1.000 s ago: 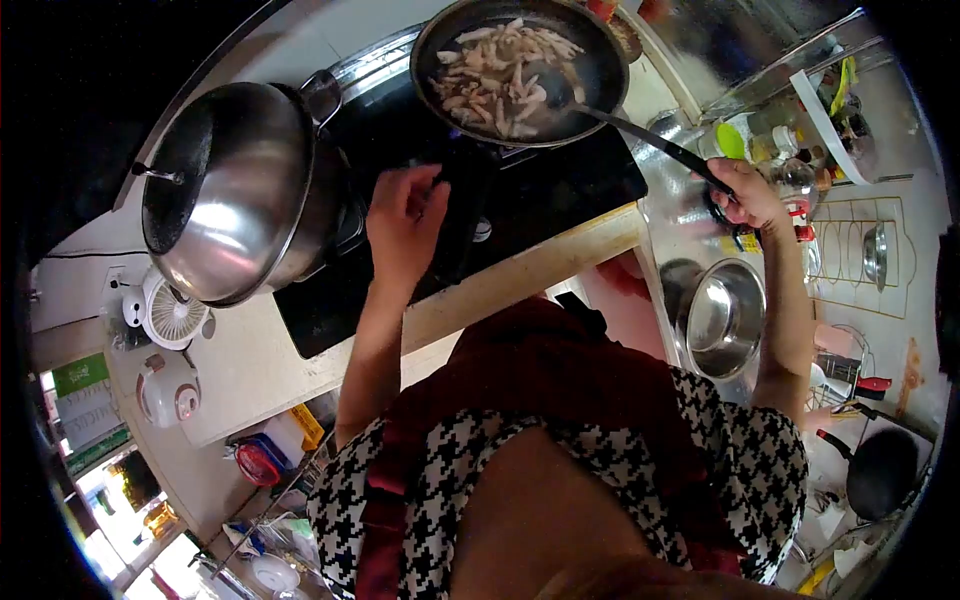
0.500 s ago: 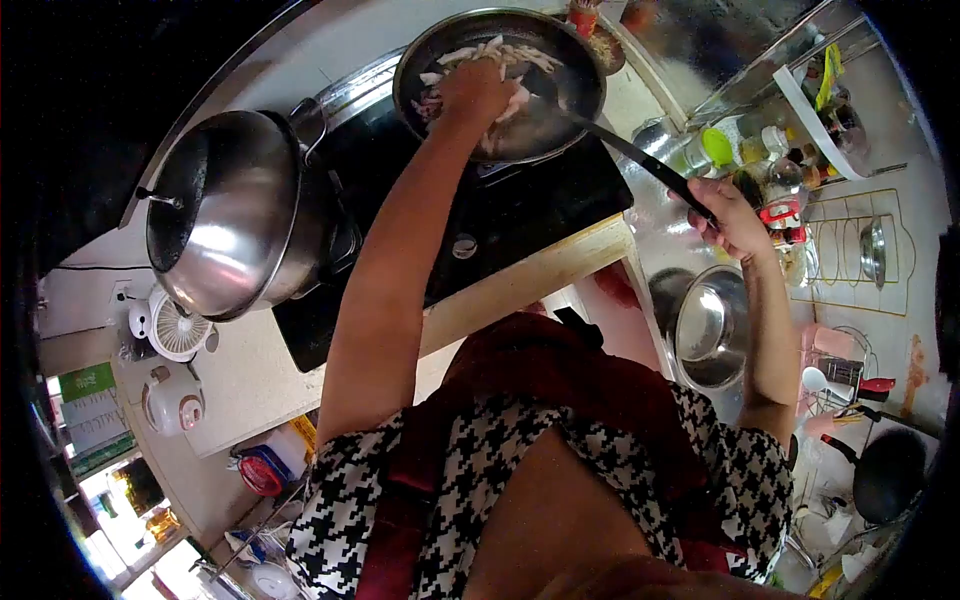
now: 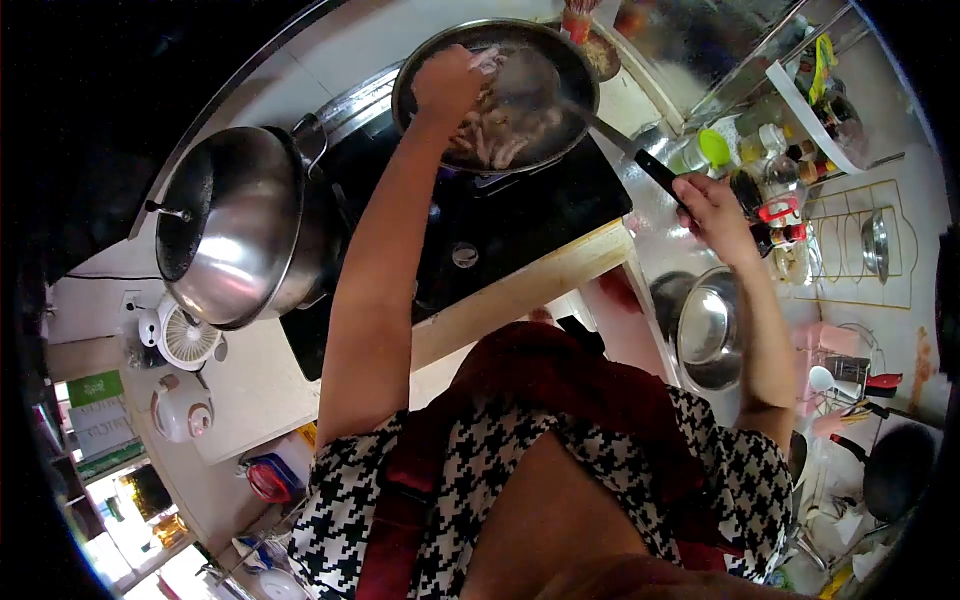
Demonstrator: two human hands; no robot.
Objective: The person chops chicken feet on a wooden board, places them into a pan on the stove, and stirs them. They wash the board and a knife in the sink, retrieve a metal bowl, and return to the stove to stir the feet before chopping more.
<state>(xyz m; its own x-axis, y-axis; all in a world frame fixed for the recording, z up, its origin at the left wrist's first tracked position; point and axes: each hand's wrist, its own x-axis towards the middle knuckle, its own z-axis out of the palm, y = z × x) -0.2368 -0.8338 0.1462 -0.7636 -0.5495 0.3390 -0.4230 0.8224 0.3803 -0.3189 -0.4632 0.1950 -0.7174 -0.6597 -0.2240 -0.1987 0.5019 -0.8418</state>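
Note:
Over the left side of a dark frying pan (image 3: pixel 562 150), my left hand (image 3: pixel 447 85) is closed, with pale meat strips (image 3: pixel 488 60) showing at its fingertips. Its palm side is hidden. More browned strips (image 3: pixel 490 135) lie across the pan, partly blurred by steam. My right hand (image 3: pixel 712 215) is wrapped around the black handle of a spatula (image 3: pixel 655 168). The spatula's metal shaft runs into the pan's right side, and its blade is hard to make out in the steam. Beneath the pan is a black stove (image 3: pixel 520 225).
A large domed steel pot (image 3: pixel 235 230) stands on the stove's left side. Steel bowls (image 3: pixel 712 330) sit below my right forearm. Bottles (image 3: pixel 775 180) and a green-lidded jar (image 3: pixel 712 148) crowd the right counter. A small white fan (image 3: pixel 188 330) and a kettle (image 3: pixel 182 410) are at left.
My left hand has moved left, from the pan's middle to its left side. The spatula and my right hand have shifted slightly left. More browned strips are visible, and the whole view has shifted slightly.

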